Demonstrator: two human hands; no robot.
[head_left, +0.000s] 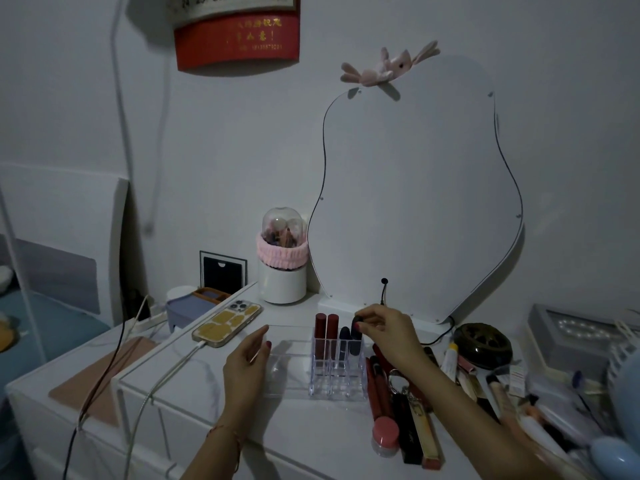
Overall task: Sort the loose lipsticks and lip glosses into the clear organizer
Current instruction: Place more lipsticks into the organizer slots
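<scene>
The clear organizer [341, 384] stands on the white dresser top, with a low open tray part on its left. Two dark red lipsticks [326, 332] stand upright in its back-left slots, and a dark blue one [343, 342] stands beside them. My right hand [384, 332] pinches the cap of a dark lipstick [356, 337] that sits in the back-right slot. My left hand [247, 362] rests against the organizer's left tray side, fingers apart, holding nothing. Loose lipsticks and glosses [379, 389] lie in a row right of the organizer.
A phone in a yellow case [227, 323] lies on charge left of the organizer. A white brush holder [282, 268] and a wavy mirror [419, 188] stand behind. A dark round box [483, 344] and mixed cosmetics [498, 382] crowd the right side.
</scene>
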